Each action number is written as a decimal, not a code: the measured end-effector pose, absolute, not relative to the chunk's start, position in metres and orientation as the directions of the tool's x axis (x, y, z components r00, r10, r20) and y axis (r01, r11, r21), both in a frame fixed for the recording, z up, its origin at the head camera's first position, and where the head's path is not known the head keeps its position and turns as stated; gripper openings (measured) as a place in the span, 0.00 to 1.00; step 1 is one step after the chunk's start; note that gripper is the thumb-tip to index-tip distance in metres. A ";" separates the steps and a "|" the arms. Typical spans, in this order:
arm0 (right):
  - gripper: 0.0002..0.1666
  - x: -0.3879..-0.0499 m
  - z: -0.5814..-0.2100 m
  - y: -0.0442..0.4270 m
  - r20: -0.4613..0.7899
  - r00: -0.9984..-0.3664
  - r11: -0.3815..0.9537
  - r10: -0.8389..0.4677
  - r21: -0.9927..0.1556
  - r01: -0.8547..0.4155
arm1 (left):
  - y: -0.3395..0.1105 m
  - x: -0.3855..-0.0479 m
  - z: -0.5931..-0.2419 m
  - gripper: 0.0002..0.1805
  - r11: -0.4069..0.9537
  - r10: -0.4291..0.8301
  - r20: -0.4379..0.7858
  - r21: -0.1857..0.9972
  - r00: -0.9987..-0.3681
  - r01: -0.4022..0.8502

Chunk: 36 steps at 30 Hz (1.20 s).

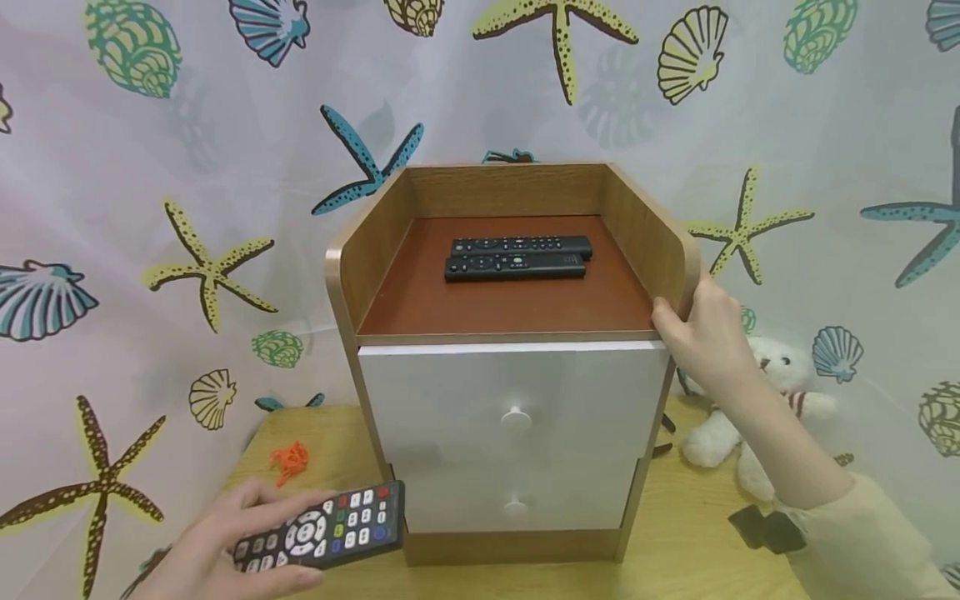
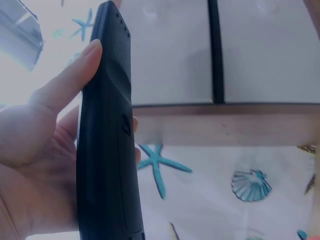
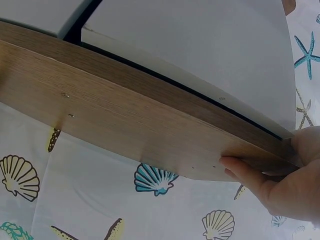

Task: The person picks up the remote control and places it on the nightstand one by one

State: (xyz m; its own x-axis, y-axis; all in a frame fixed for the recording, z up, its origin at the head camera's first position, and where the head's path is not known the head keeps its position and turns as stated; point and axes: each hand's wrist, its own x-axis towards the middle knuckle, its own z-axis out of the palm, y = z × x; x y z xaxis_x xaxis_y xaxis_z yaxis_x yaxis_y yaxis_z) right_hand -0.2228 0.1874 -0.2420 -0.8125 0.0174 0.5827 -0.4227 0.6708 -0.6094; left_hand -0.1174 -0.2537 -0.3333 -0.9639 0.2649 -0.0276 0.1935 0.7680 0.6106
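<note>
Left hand (image 1: 213, 546) holds a remote (image 1: 322, 531);
right hand (image 1: 708, 333) grips the cabinet (image 1: 450, 392); two slim remotes (image 1: 516, 266) lie to its left.

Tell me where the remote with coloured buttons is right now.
The remote is at the head view's lower left, held in the left hand, its far end by the left side of the cabinet.

Pale, cream-coloured, loose sleeve (image 1: 862, 537)

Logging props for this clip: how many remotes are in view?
3: one remote in the left hand; on top of the cabinet, a front remote and a rear remote. Any inside the drawers would be hidden.
</note>
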 end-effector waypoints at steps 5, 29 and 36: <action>0.24 -0.223 -0.241 0.187 0.574 -0.819 0.673 0.017 -0.612 -0.415 | -0.233 -0.111 -0.318 0.31 0.764 0.307 0.108 0.564 -0.946 0.312; 0.24 -0.222 -0.241 0.186 0.573 -0.819 0.673 0.025 -0.615 -0.410 | -0.126 -0.105 -0.202 0.32 0.732 0.462 0.326 0.384 -0.825 0.562; 0.24 -0.221 -0.241 0.186 0.562 -0.827 0.670 0.026 -0.624 -0.402 | -0.106 -0.125 -0.173 0.33 0.741 0.442 0.295 0.412 -0.847 0.531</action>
